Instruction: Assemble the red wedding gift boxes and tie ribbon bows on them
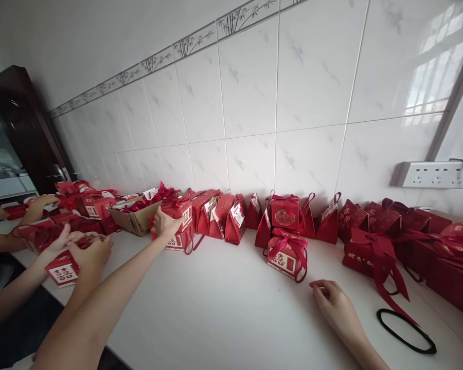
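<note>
My left hand (165,224) reaches far forward and closes its fingers on the side of a red gift box (182,211) that sits on top of another red box (179,240). On the white tabletop (224,308) lies my right hand (334,302), palm down with its fingers loosely apart and nothing in it. The nearest thing to it is a red box tied with a ribbon bow (287,254), a little beyond the fingertips. A similar box (285,213) stands stacked behind that one.
A long row of red gift boxes and pouches (235,218) lines the tiled wall. A cardboard box (135,218) holds more. At left, other people's hands (85,251) hold a red box (63,271). A black loop (405,331) lies at right, a power strip (434,174) on the wall.
</note>
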A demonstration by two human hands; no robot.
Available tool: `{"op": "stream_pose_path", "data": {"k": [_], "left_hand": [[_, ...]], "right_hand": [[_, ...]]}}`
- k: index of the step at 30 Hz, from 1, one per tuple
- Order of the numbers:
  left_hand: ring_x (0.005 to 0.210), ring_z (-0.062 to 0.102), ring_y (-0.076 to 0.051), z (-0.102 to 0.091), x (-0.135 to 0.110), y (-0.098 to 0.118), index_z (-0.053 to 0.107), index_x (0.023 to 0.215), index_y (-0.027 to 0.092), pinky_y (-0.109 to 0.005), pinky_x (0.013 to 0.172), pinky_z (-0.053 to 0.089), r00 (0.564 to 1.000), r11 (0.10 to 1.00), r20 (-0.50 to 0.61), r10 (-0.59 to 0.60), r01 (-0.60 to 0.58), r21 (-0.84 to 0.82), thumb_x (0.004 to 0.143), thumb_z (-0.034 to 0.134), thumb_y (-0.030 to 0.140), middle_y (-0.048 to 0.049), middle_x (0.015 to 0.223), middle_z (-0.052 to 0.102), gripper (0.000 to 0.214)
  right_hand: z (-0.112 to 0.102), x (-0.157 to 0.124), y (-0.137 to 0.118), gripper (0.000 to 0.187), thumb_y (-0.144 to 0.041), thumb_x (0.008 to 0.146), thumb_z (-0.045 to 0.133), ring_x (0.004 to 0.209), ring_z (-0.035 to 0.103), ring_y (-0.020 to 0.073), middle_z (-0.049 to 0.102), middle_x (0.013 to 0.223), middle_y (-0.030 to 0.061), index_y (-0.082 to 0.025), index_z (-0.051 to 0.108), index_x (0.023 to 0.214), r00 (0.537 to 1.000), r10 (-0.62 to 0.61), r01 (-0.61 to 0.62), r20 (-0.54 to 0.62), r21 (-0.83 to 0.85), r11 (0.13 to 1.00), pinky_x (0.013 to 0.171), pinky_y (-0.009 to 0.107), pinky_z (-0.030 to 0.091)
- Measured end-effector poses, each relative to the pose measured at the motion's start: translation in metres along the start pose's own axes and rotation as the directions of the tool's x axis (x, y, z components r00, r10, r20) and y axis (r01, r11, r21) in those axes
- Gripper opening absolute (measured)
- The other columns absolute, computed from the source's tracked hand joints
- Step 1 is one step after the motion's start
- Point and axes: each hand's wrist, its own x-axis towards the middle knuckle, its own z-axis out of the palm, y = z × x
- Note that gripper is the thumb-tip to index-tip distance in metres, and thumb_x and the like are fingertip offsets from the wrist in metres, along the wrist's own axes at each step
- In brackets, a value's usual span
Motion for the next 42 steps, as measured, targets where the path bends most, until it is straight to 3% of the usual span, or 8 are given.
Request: {"op": "stream_pose_path", "data": {"k": [4, 9, 14, 17, 23, 29, 33, 42], "left_hand": [[0.135, 0.032, -0.031, 0.006, -0.046, 0.017, 0.026, 0.138, 0.019, -0.048, 0.113, 0.025, 0.947, 0.941, -0.032, 0.320, -0.322, -0.101, 0.063, 0.074, 0.038, -0.0158, 0.142, 0.037, 0.091], [0.124, 0.043, -0.033, 0.036, -0.149, 0.048, 0.028, 0.134, 0.015, -0.046, 0.104, 0.037, 0.702, 0.576, -0.207, 0.681, -0.688, -0.441, 0.058, 0.075, 0.050, -0.0190, 0.129, 0.044, 0.096], [0.122, 0.043, -0.034, 0.070, -0.265, 0.068, 0.021, 0.139, 0.019, -0.049, 0.099, 0.039, 0.784, 0.519, -0.207, 0.586, -0.559, -0.647, 0.064, 0.070, 0.059, -0.0193, 0.128, 0.040, 0.098], [0.105, 0.054, -0.030, 0.073, -0.300, 0.064, 0.031, 0.134, 0.018, -0.047, 0.092, 0.041, 0.707, 0.486, 0.050, 0.705, -0.431, -0.760, 0.073, 0.060, 0.062, -0.0156, 0.112, 0.053, 0.081], [0.056, 0.050, -0.014, 0.060, -0.276, 0.058, 0.050, 0.106, 0.018, -0.029, 0.064, 0.044, 0.698, 0.569, 0.439, 0.565, 0.056, -0.821, 0.090, 0.034, 0.052, 0.0042, 0.056, 0.046, 0.041], [0.112, 0.054, -0.023, 0.074, -0.271, 0.062, 0.050, 0.118, 0.021, -0.036, 0.090, 0.044, 0.611, 0.618, 0.574, 0.546, 0.168, -0.768, 0.084, 0.044, 0.059, -0.0102, 0.123, 0.056, 0.052], [0.122, 0.049, -0.025, 0.076, -0.275, 0.064, 0.044, 0.126, 0.022, -0.038, 0.092, 0.044, 0.612, 0.506, 0.597, 0.519, 0.343, -0.792, 0.083, 0.037, 0.064, -0.0106, 0.132, 0.052, 0.061], [0.035, 0.044, -0.013, 0.052, -0.249, 0.070, 0.054, 0.072, 0.018, -0.025, 0.037, 0.031, 0.572, 0.560, 0.724, 0.387, 0.478, -0.677, 0.076, 0.035, 0.063, 0.0015, 0.044, 0.050, 0.049]], "right_hand": [[0.000, 0.000, -0.002, 0.032, -0.046, 0.066, 0.043, 0.072, 0.064, 0.0241, 0.065, 0.087, 0.0111, -0.021, 0.064, 0.067, 1.000, -0.005, 0.006, -0.020, 0.053, 0.999, 0.066, 0.035, 0.051], [0.001, -0.006, -0.009, 0.040, -0.053, 0.074, 0.042, 0.076, 0.063, 0.0228, 0.063, 0.092, 0.0114, -0.019, 0.062, 0.077, 0.999, -0.006, 0.011, -0.043, 0.122, 0.992, 0.072, 0.036, 0.051], [-0.009, -0.019, -0.018, 0.052, -0.062, 0.085, 0.030, 0.095, 0.059, 0.0216, 0.053, 0.120, 0.0137, -0.020, 0.045, 0.112, 0.973, -0.091, 0.162, -0.213, 0.348, 0.923, 0.077, 0.035, 0.051], [-0.020, -0.018, -0.020, 0.055, -0.064, 0.084, 0.034, 0.106, 0.055, 0.0234, 0.052, 0.122, 0.0134, -0.020, 0.041, 0.117, 0.969, -0.046, 0.162, -0.244, 0.485, 0.859, 0.090, 0.039, 0.047], [-0.046, 0.000, -0.016, 0.052, -0.057, 0.087, 0.029, 0.098, 0.063, 0.0250, 0.066, 0.105, 0.0135, -0.017, 0.059, 0.097, 0.989, 0.140, -0.093, -0.044, 0.549, 0.831, 0.084, 0.037, 0.052], [-0.078, -0.010, -0.025, 0.046, -0.057, 0.083, 0.049, 0.105, 0.060, 0.0261, 0.065, 0.115, 0.0081, -0.023, 0.066, 0.108, 0.953, 0.129, -0.246, 0.272, 0.454, 0.856, 0.087, 0.042, 0.049], [-0.082, -0.017, -0.030, 0.043, -0.048, 0.086, 0.052, 0.123, 0.050, 0.0237, 0.056, 0.132, 0.0023, -0.031, 0.057, 0.125, 0.799, -0.050, -0.231, 0.599, 0.383, 0.894, 0.102, 0.044, 0.039], [-0.071, -0.006, -0.023, 0.034, -0.049, 0.082, 0.055, 0.074, 0.060, 0.0149, 0.063, 0.087, 0.0055, -0.018, 0.059, 0.096, 0.991, 0.131, -0.135, 0.034, 0.323, 0.937, 0.066, 0.027, 0.047]]}}
